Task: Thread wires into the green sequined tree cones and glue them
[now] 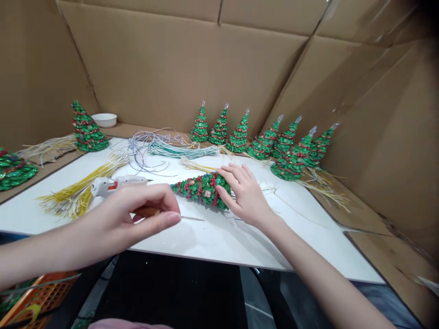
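Observation:
A small green tree (pixel 206 191) with red garland lies on its side on the white board (pixel 178 242), its tip pointing left. My right hand (pixel 242 192) rests on its wide base end, fingers wrapped over it. Left of the tree, my left hand (pixel 147 212) pinches a thin pointed tool (pixel 192 219) with a brownish handle, partly hidden in the palm. The tool's tip points right, below the tree and apart from it. Behind my left hand lies a white and red glue gun (pixel 116 184).
Several upright trees (pixel 239 132) line the back and right; another tree (pixel 87 128) stands back left near a white bowl (pixel 104 119). Yellow wires (pixel 85 183), green wires (pixel 181 150) and purple wires (pixel 139 146) lie across the board. Cardboard walls (pixel 178 59) surround it. An orange basket (pixel 51 297) sits below left.

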Demonstrator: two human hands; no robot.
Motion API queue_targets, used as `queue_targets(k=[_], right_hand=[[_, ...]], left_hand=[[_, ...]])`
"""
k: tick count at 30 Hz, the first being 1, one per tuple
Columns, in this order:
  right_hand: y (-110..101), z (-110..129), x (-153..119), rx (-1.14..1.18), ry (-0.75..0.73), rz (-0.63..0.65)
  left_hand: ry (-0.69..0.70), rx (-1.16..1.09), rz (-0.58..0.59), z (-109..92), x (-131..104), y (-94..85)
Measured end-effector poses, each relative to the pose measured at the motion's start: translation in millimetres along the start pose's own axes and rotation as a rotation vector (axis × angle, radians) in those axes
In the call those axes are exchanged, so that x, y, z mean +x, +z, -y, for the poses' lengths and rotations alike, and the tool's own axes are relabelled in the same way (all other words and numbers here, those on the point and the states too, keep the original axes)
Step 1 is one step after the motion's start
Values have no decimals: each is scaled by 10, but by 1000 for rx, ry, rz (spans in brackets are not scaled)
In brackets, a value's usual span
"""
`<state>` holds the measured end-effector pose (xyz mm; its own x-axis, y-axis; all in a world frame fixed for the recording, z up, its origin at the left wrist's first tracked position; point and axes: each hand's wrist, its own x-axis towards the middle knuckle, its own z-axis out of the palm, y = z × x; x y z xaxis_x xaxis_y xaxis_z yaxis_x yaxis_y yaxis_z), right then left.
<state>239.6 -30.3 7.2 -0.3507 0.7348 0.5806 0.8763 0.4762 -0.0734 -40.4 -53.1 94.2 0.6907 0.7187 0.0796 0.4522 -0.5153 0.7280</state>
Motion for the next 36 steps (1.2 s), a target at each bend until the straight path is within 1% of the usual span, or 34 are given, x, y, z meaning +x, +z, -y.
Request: queue_targets(k=[5, 10, 19, 26, 30, 36], right_hand=[[-2, -12, 17, 63, 9, 103], [-18, -13, 25, 82, 0, 131], [-19, -21, 15, 74, -23, 122], [-46, -42, 11, 91, -20, 177], [-47, -58, 1, 121, -29, 163], [5, -21, -2, 102, -18, 91]], left_hand=[[-76, -46, 76, 123, -80, 141], [-90, -109, 82, 203, -52, 225], [-147, -248, 79, 250, -30, 289], [-155, -292, 78, 291, -21, 285], [-164, -324, 92, 326, -18, 291], [-161, -324, 92, 373, -23, 312]])
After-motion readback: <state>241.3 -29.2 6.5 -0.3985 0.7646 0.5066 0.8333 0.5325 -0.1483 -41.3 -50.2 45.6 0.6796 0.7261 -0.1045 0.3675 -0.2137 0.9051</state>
